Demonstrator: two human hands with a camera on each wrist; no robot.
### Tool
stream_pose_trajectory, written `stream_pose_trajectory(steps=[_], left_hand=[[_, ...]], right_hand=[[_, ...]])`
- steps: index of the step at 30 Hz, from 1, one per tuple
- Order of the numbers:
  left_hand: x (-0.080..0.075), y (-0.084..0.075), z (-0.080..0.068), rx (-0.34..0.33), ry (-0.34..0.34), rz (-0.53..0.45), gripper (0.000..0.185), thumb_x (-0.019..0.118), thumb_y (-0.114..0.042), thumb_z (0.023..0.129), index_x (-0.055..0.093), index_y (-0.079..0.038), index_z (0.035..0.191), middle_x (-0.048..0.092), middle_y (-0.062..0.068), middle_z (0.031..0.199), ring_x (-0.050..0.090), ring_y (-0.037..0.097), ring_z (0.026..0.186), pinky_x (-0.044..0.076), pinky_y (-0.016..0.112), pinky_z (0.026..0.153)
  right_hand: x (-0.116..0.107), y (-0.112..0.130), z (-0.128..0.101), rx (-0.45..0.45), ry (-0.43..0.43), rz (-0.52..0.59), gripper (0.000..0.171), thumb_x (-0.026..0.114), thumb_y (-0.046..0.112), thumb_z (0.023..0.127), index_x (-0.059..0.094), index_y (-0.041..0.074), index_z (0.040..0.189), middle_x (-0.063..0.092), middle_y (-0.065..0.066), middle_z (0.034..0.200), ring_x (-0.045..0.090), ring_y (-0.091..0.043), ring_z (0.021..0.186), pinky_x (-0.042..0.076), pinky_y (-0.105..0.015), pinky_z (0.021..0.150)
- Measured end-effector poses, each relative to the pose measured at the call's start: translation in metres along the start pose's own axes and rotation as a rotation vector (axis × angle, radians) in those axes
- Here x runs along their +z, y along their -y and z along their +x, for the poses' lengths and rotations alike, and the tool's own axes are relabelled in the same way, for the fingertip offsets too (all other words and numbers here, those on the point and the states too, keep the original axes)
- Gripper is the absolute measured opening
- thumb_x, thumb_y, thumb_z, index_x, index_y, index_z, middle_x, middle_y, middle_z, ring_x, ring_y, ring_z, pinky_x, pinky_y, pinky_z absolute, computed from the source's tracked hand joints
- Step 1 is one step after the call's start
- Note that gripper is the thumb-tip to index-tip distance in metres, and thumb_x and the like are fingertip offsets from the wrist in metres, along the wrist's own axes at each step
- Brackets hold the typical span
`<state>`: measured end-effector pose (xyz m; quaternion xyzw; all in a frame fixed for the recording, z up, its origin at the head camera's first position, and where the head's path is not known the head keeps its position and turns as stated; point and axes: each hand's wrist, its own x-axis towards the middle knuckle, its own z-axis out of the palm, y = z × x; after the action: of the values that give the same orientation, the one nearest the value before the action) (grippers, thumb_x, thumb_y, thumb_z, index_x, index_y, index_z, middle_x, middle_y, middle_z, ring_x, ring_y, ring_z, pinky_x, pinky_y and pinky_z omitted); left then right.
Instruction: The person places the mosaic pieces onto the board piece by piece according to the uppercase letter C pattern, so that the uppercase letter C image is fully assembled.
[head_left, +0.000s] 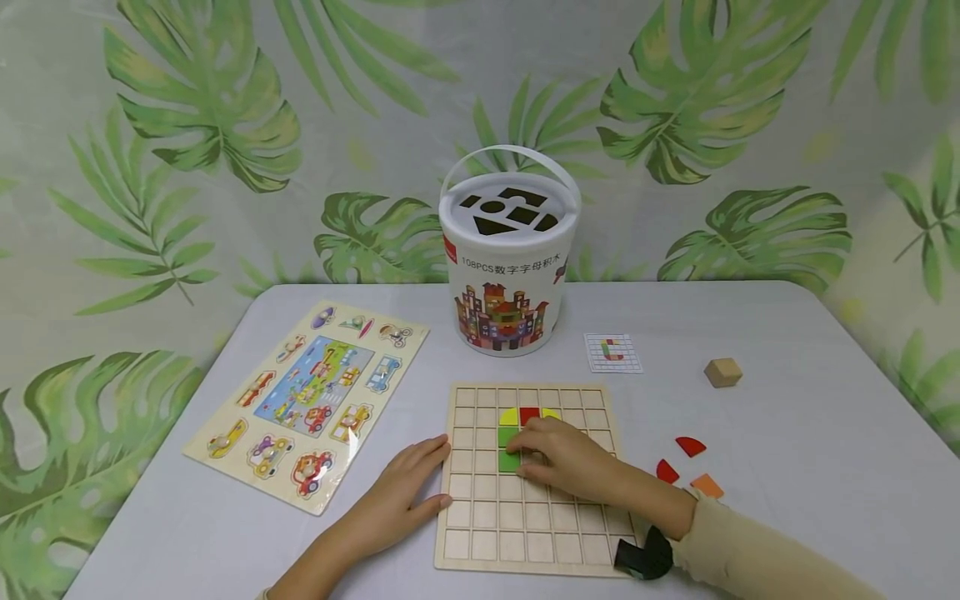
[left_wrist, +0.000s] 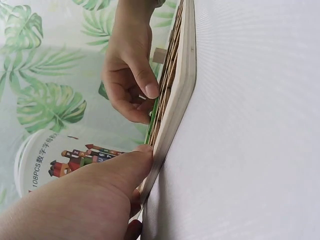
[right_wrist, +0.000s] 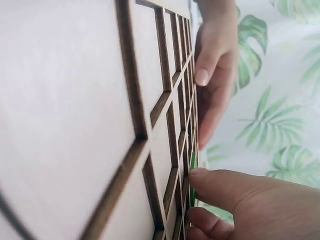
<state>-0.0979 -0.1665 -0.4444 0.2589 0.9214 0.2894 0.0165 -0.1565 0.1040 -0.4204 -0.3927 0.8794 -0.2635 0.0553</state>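
Note:
The wooden grid board (head_left: pixel 510 521) lies flat on the table. My left hand (head_left: pixel 408 487) rests against its left edge, fingers extended, the thumb (left_wrist: pixel 131 167) touching the rim. Over the upper middle cells, my right hand (head_left: pixel 566 458) has curled fingers and pinches a green square tile (head_left: pixel 509 462) at its cell. Another green tile (head_left: pixel 507 437) sits just above it. A yellow quarter-round tile (head_left: pixel 510 417), a red square tile (head_left: pixel 529 414) and a second yellow tile (head_left: pixel 552 412) form a row above. Part of the board is hidden beneath my right hand.
Right of the board lie red quarter-round tiles (head_left: pixel 691 447), an orange tile (head_left: pixel 707 486) and a wooden cube (head_left: pixel 723 372). A pattern card (head_left: pixel 613 353) and a white lidded bucket (head_left: pixel 508 275) stand behind. A vehicle puzzle board (head_left: pixel 311 400) lies left. Something black (head_left: pixel 643 557) is beside the right sleeve.

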Motion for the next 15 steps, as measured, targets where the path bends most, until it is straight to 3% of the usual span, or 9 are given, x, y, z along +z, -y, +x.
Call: stream_pose_trajectory(steps=[5,9,15], left_hand=[[-0.001,0.0,0.0,0.0,0.003,-0.005,0.062,0.056,-0.036,0.087,0.036,-0.006,0.137,0.028,0.003,0.143,0.023,0.022,0.13,0.02,0.04,0.105],[0.0,0.001,-0.001,0.002,0.003,-0.008,0.061,0.055,-0.038,0.088,0.036,-0.006,0.137,0.028,0.003,0.143,0.023,0.022,0.13,0.021,0.04,0.105],[0.001,0.002,-0.001,0.006,0.001,0.001,0.061,0.054,-0.04,0.088,0.037,-0.007,0.137,0.028,0.002,0.144,0.022,0.022,0.13,0.021,0.041,0.105]], right_hand=[[-0.003,0.003,-0.001,0.034,0.032,-0.001,0.029,0.065,0.028,0.083,0.063,0.016,0.11,0.055,0.009,0.099,0.048,-0.005,0.086,0.045,-0.024,0.077],[-0.008,0.004,-0.006,0.069,0.056,0.043,0.038,0.065,0.031,0.083,0.059,0.015,0.117,0.054,0.009,0.11,0.048,-0.006,0.099,0.043,-0.03,0.086],[-0.027,0.005,-0.026,0.129,-0.004,0.067,0.048,0.066,0.03,0.082,0.051,0.017,0.125,0.046,0.004,0.127,0.039,-0.015,0.119,0.038,-0.039,0.095]])
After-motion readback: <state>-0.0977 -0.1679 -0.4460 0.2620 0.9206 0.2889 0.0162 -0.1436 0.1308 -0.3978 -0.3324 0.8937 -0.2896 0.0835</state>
